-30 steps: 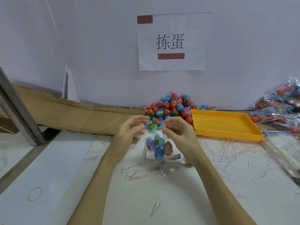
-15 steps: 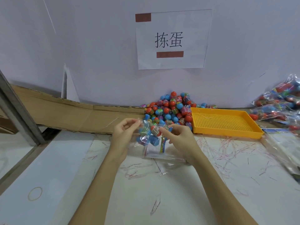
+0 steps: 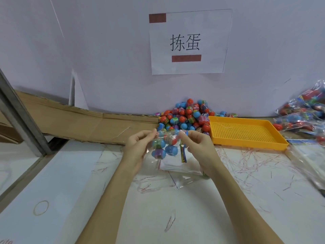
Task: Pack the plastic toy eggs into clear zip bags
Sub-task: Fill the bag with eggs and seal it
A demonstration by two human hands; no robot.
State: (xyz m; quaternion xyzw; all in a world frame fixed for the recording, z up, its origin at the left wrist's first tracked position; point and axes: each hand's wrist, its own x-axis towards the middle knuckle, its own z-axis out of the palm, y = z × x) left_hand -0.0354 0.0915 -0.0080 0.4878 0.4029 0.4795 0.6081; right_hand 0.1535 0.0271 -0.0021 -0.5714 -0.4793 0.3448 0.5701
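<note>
A clear zip bag (image 3: 166, 147) holding several blue and red toy eggs hangs above the white table between my hands. My left hand (image 3: 139, 147) pinches its top left edge. My right hand (image 3: 198, 147) pinches its top right edge. A colourful paper strip hangs inside the bag. Behind the hands lies a pile of loose toy eggs (image 3: 186, 117) against the wall. Flat clear bags (image 3: 179, 166) lie on the table beneath the held one.
A yellow perforated tray (image 3: 246, 143) sits right of the egg pile. Filled bags (image 3: 306, 113) are heaped at the far right. Flattened cardboard (image 3: 79, 125) lies at the back left. Red plastic strips litter the table (image 3: 246, 182). A rubber band (image 3: 40, 207) lies at the front left.
The bag of eggs has been lifted and drawn closer to the egg pile. Both hands have shifted along its top edge, still pinching it.
</note>
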